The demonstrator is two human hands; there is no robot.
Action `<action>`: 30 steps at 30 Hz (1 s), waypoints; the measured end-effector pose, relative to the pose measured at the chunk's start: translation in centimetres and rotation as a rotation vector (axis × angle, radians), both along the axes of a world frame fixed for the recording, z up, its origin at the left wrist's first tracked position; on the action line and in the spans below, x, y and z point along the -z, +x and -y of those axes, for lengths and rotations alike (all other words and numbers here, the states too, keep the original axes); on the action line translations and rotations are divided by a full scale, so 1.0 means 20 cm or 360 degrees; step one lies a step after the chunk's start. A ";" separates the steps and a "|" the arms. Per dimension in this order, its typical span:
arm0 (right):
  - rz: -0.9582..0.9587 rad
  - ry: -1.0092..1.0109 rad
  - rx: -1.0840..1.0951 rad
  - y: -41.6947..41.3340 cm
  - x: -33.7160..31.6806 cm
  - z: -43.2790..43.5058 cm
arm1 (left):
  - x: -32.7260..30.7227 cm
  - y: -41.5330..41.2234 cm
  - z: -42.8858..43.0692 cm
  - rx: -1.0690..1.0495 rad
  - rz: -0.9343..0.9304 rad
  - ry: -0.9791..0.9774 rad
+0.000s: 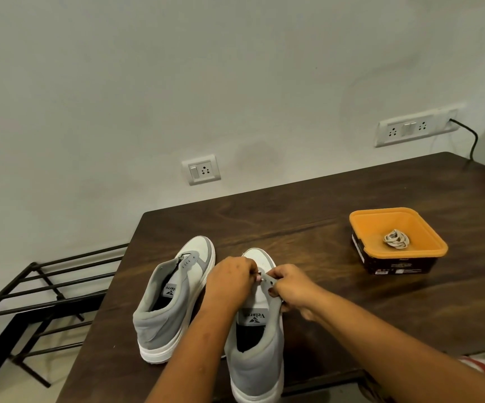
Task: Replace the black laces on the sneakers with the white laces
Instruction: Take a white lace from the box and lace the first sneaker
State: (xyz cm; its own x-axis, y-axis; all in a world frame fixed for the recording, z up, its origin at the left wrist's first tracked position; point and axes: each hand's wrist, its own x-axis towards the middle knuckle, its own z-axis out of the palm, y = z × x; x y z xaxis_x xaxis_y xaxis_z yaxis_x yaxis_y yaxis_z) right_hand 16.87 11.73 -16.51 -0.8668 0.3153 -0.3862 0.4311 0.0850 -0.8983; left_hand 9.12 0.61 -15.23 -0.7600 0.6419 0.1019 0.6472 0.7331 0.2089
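Two grey-and-white sneakers stand on the dark wooden table (308, 222), toes pointing away from me. The left sneaker (174, 295) has no lace in its eyelets. Both hands work at the front eyelets of the right sneaker (257, 344). My left hand (231, 282) pinches something small at the eyelet row; what it holds is hidden by the fingers. My right hand (290, 286) grips the grey eyelet flap of that sneaker. A bundled white lace (396, 239) lies in the orange tray (427, 242) at the right. No black lace is visible.
The orange tray sits on a dark box (395, 266) at the table's right side. A black metal rack (37, 301) stands left of the table. Wall sockets (201, 169) and a plugged black cable (472, 138) are on the wall behind.
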 end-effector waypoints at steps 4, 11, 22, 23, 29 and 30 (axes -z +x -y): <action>0.0003 0.0043 -0.0022 0.00 0.00 0.00 | 0.03 0.01 -0.02 0.0013 -0.0147 -0.0085; 0.0021 0.0049 -0.0051 0.00 0.00 0.00 | 0.08 0.02 -0.05 -0.0021 -0.0322 -0.0153; -0.0043 -0.0049 -0.0070 0.02 0.00 -0.03 | 0.11 -0.02 -0.03 -0.0011 -0.0185 0.0058; -0.0052 -0.0117 -0.0074 0.02 0.01 -0.04 | 0.11 -0.02 -0.03 -0.0014 -0.0175 0.0070; -0.0070 -0.0117 0.0141 -0.02 0.07 -0.04 | 0.12 -0.03 -0.02 -0.0069 -0.0093 0.0145; -0.0112 -0.0030 0.0184 -0.02 0.08 -0.03 | 0.12 -0.03 -0.02 -0.0071 -0.0104 0.0134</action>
State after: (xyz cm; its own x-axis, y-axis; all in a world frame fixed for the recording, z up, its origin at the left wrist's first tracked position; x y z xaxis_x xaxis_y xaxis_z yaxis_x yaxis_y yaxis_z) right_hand 16.45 12.34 -18.19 -0.8502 0.4079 -0.3328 0.3731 0.0210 -0.9275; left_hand 8.61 1.01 -17.63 -0.7776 0.5945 0.2044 0.6285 0.7431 0.2296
